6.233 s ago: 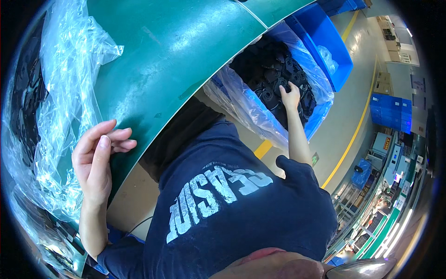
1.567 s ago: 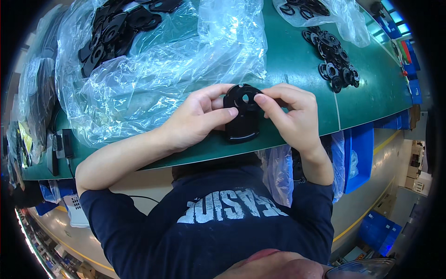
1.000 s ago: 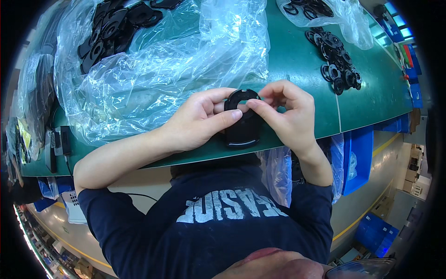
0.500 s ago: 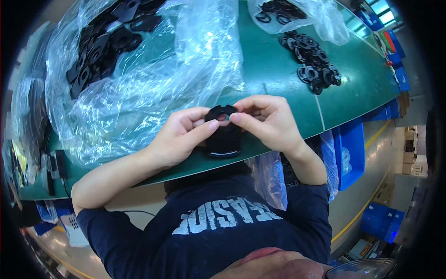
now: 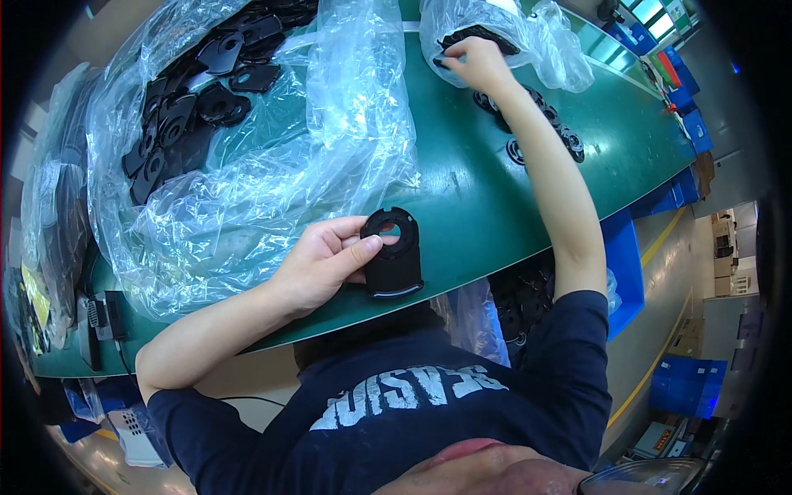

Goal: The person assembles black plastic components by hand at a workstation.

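My left hand (image 5: 330, 257) is closed on the edge of a black plastic part (image 5: 394, 271), its thumb beside the round hole at the part's top end. The part has a rounded, notched head and a straight lower body, and is held just above the bench's near edge. Far off at the mouth of a clear plastic bag (image 5: 429, 37), my right hand (image 5: 478, 64) has its fingers curled together. A small black piece (image 5: 440, 63) shows at those fingertips, its kind unclear. Black rings (image 5: 569, 142) lie in a loose pile, partly behind my right forearm.
On the left of the green bench (image 5: 462, 206), a large clear plastic sheet (image 5: 355, 107) lies under and around many flat black parts (image 5: 223, 54). A black adapter-like box (image 5: 106, 316) sits at the left edge. Below the bench's right side stands a blue bin (image 5: 624, 272).
My right hand has left the black plastic part and reached away to the clear bag. The left hand still holds the part, now slightly lower in view.
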